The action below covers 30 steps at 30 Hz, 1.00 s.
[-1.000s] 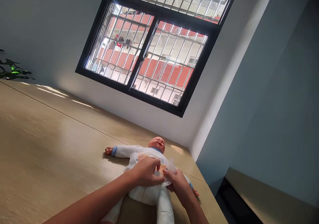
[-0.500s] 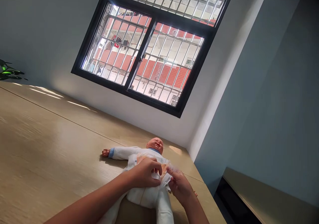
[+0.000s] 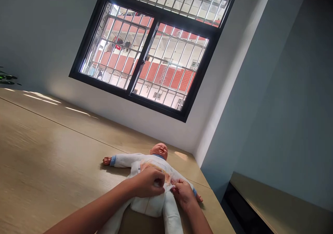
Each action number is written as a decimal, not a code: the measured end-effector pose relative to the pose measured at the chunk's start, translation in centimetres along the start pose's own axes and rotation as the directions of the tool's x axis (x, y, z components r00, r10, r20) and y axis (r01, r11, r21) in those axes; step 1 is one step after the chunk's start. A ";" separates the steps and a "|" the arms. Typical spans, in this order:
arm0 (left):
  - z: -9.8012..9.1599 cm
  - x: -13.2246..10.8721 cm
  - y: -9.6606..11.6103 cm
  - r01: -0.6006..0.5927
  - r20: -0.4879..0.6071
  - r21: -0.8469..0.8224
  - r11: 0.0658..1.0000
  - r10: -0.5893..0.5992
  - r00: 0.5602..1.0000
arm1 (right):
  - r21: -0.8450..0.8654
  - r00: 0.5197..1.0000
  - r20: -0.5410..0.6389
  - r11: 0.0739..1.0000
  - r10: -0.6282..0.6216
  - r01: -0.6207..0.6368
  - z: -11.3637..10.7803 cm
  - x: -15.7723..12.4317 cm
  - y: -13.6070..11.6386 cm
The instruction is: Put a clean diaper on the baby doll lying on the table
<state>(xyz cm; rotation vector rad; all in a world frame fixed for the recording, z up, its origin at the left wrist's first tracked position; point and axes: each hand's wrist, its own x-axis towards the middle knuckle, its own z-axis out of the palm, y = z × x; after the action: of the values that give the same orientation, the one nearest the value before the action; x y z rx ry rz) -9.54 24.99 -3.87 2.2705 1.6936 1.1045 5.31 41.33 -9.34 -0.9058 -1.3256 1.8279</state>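
A baby doll in white clothes with blue cuffs lies on its back on the wooden table, head away from me and arms spread. Around its waist is a white diaper with an orange patterned front. My left hand is over the middle of the diaper, fingers curled in a pinch; what they hold is hidden. At the diaper's side, my right hand pinches its edge between thumb and fingers.
Behind the table is a barred window in a dark frame. Green plant leaves show at the far left. To the right, beyond the table's edge, stands a lower wooden surface with a dark side.
The diaper's side now lies flatter against the doll, and the doll's arm on the right has come into view. My right hand has shifted slightly left and down. The whole view has shifted a little.
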 end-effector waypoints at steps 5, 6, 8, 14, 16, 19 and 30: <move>-0.1 -0.3 0.4 -0.213 0.126 -0.034 0.977 0.215 0.968 | -0.233 0.993 -0.097 0.971 -0.073 0.049 -1.0 0.8 0.1; -0.1 -0.3 0.4 -0.209 0.134 -0.033 0.977 0.212 0.968 | -0.282 0.989 -0.114 0.958 -0.092 0.057 -1.4 0.9 0.0; 0.0 -0.3 0.4 -0.185 0.146 -0.027 0.982 0.187 0.971 | -0.375 0.984 -0.134 0.925 -0.119 0.061 -2.3 0.8 -0.4; 0.1 -0.3 0.2 -0.184 0.179 -0.003 0.983 0.182 0.967 | -0.591 0.992 -0.006 0.801 -0.127 0.099 -4.0 -0.6 -1.9; 0.0 -0.3 0.2 -0.190 0.178 -0.005 0.982 0.188 0.966 | -0.637 0.992 0.072 0.761 -0.099 0.122 -3.8 -1.2 -2.2; 0.1 -0.2 0.1 -0.190 0.177 0.003 0.982 0.186 0.966 | -0.670 0.985 0.157 0.725 -0.074 0.161 -3.2 -1.6 -2.3; 0.2 0.0 -0.2 -0.199 0.223 0.110 0.974 0.171 0.960 | -0.695 0.981 0.192 0.703 -0.021 0.151 -3.8 -1.3 -2.4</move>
<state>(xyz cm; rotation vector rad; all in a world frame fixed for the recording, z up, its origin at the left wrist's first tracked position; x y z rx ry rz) -9.57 25.14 -4.11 2.5674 1.5391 0.7637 9.47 42.63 -7.70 -1.0482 -2.2240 1.3193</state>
